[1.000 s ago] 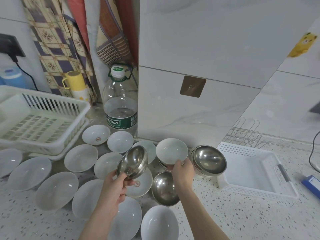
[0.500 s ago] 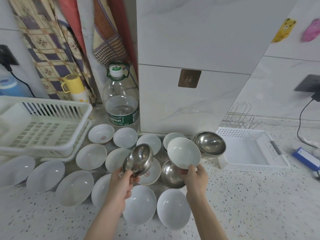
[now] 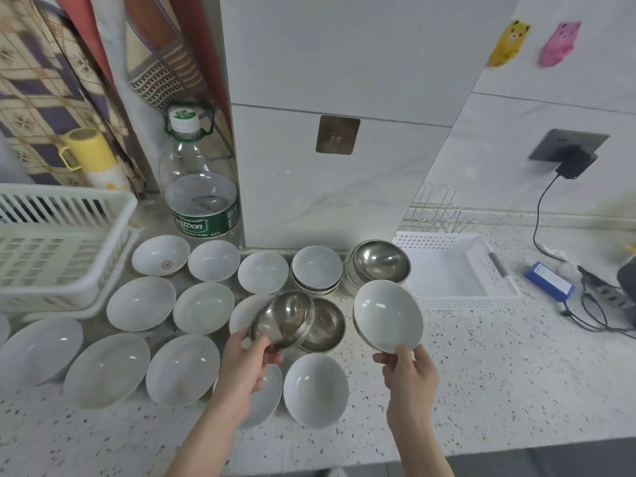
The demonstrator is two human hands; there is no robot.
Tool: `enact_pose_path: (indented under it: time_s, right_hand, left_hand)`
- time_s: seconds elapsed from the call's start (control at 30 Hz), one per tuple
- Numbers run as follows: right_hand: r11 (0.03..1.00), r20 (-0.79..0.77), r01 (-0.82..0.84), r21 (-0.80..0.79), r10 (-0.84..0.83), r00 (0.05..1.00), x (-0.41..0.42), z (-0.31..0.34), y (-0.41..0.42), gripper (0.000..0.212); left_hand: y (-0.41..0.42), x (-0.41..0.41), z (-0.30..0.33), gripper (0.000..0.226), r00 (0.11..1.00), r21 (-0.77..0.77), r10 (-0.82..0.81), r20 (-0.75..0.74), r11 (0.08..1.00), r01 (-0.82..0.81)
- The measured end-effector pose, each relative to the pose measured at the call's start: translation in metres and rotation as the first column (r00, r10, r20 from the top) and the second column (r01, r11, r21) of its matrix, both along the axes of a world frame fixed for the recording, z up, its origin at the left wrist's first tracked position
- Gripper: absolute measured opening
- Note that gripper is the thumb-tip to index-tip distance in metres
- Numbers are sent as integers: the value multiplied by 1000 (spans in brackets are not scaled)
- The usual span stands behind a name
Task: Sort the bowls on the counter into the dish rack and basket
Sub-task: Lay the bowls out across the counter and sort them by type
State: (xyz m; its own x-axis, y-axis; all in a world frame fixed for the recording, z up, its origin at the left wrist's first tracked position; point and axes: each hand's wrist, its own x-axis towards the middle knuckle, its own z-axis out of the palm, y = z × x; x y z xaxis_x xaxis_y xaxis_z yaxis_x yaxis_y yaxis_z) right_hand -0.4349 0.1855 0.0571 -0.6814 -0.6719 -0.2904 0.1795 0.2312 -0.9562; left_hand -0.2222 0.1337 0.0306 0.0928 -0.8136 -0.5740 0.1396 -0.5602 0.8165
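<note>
White bowls (image 3: 141,303): about fourteen in view, counting the one in hand (image 3: 388,317), a partly hidden one and a stack as one (its depth is unclear). Steel bowls (image 3: 281,320): at least three, one topping a stack. One rack (image 3: 65,215), one basket (image 3: 457,270), one bottle (image 3: 199,197), one mug (image 3: 87,149).

Legible on green label (image 3: 205,224) of large clear water bottle (image 3: 198,187): brand "Cestbon", smaller line beneath reading "Drinking Water", then "4.5 L". Green print on white bottle cap (image 3: 184,116), too small to read. Red mark inside one white bowl (image 3: 160,255), illegible.
</note>
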Motion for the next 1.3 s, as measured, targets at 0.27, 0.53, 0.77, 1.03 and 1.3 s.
enact_pose_path:
  time_s: [0.27, 0.53, 0.77, 1.03, 1.3]
  right_hand:
    - [998, 36, 20, -63, -18, 999, -55, 6, -10, 19]
    - [999, 41, -47, -27, 48, 998, -121, -6, -5, 16]
    - [995, 65, -97, 33, 94, 993, -158, -28, 3, 21]
    - [982, 67, -166, 91, 160, 985, -175, -43, -4, 24]
    - [968, 27, -216, 128, 214, 976, -185, -52, -17, 24]
  left_hand:
    - [2, -68, 0, 26, 984, -62, -66, 164, 995, 77]
    - [15, -145, -18, 46, 955, -67, -157, 251, 982, 179]
    - [16, -182, -34, 73, 940, -49, -136, 311, 986, 159]
    - [10, -203, -44, 75, 923, -85, -78, 376, 989, 118]
    - [0, -210, -64, 77, 903, -94, -13, 429, 994, 59]
